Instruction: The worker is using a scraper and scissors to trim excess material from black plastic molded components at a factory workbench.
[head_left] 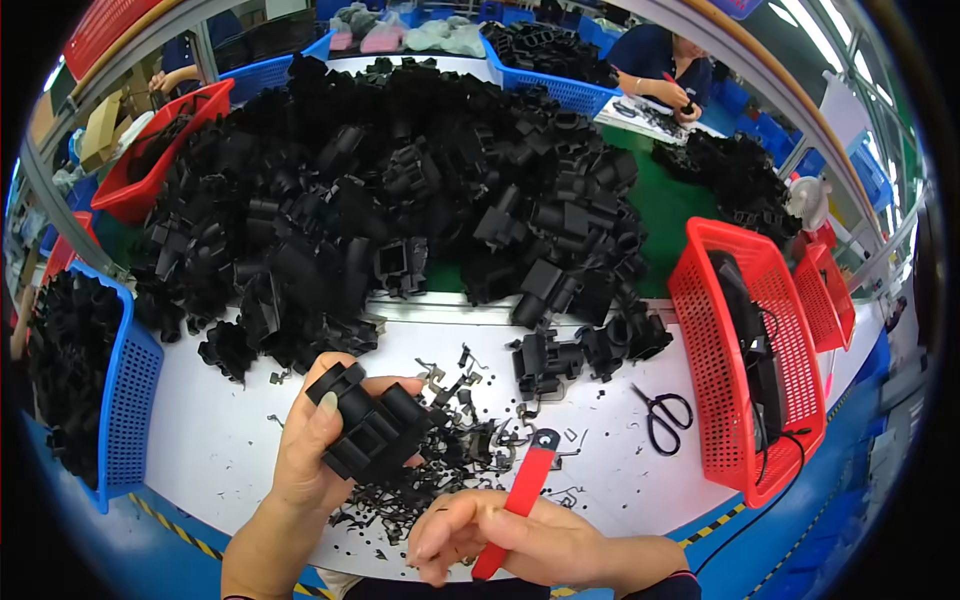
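– What sits nearest you at the front edge of the tabletop [215, 440]?
– Your right grip [550, 542], clamped on a red-handled tool [530, 480] whose dark tip points toward the far edge.
– And your left grip [302, 455]?
– It is closed firmly around a black plastic part [375, 430], which you hold up over the tabletop's front half, left of the tool.
– What lies around and past your hands?
– Small black scraps [385, 512] spread from near the front edge to the middle. Black scissors [655, 402] lie toward the right edge, near a red basket [712, 400]. A blue basket [137, 390] stands by the left edge.
– And farther from you?
– A big heap of black parts [400, 190] rises along the far edge; beyond, past the far right corner, a person [645, 60] in dark clothes works.
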